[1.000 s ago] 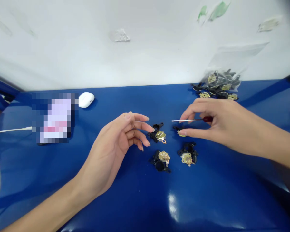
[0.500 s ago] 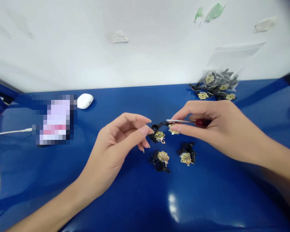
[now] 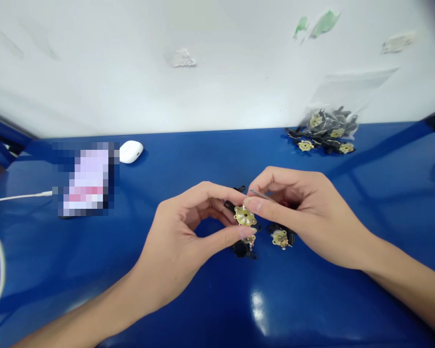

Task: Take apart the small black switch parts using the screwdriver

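My left hand (image 3: 192, 237) pinches a small gold-coloured round plate with lobed edges (image 3: 245, 216) and a black plastic piece behind it. Thumb below and index finger above hold it tilted towards me. My right hand (image 3: 304, 217) is closed on a screwdriver, whose thin metal shaft (image 3: 263, 195) shows between the fingers; the handle is hidden in the palm. Its thumb and fingertip meet the top edge of the plate. Below my left thumb lies another black and gold part (image 3: 244, 250), partly covered. A similar part (image 3: 281, 238) rests under my right hand.
At the back right, a clear plastic bag (image 3: 348, 92) holds several such parts, with loose ones (image 3: 306, 145) before it. A blurred-out phone-like device (image 3: 87, 179) with a white cable (image 3: 18, 197) and a white rounded case (image 3: 131, 152) are on the left of the blue table (image 3: 188, 314).
My hands have come together. The gold plate part, earlier in my right fingertips, has moved left and down and is now in my left hand. The screwdriver stays in my right hand.
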`<state>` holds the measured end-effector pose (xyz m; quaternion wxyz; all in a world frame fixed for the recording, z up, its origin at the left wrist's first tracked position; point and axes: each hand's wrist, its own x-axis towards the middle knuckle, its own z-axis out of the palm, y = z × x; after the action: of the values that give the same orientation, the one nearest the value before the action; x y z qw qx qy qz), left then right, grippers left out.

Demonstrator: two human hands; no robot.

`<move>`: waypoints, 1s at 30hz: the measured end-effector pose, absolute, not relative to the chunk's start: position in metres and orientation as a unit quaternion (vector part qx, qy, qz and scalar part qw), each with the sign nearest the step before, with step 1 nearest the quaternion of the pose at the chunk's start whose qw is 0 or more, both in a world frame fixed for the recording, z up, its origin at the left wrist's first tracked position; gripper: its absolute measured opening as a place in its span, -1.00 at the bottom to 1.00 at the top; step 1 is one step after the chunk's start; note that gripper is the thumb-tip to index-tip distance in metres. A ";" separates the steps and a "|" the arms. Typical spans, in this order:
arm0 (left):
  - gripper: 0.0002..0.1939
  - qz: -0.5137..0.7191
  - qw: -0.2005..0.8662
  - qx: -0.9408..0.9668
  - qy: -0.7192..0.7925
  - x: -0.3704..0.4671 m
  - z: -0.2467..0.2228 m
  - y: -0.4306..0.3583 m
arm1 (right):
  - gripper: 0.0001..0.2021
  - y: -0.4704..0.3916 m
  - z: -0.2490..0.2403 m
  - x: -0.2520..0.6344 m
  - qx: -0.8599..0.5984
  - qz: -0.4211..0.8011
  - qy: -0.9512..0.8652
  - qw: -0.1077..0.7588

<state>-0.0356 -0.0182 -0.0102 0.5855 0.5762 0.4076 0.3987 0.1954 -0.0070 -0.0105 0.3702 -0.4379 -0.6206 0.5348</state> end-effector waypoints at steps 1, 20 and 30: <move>-0.83 0.401 0.579 0.578 0.411 -0.036 -0.010 -0.018 | -0.78 -0.008 -0.010 0.197 -0.435 0.541 -0.617 0.371; -0.77 0.453 0.490 0.608 0.429 -0.038 -0.008 -0.012 | -0.80 -0.019 -0.023 0.216 -0.460 0.450 -0.640 0.420; -0.72 0.447 0.489 0.599 0.450 -0.040 -0.006 -0.012 | -0.88 -0.016 -0.014 0.212 -0.481 0.401 -0.601 0.497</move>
<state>-0.0397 -0.0121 -0.0065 0.4889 0.5987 0.4501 0.4471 0.2124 -0.0163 -0.0136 0.4974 -0.4807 -0.6007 0.4008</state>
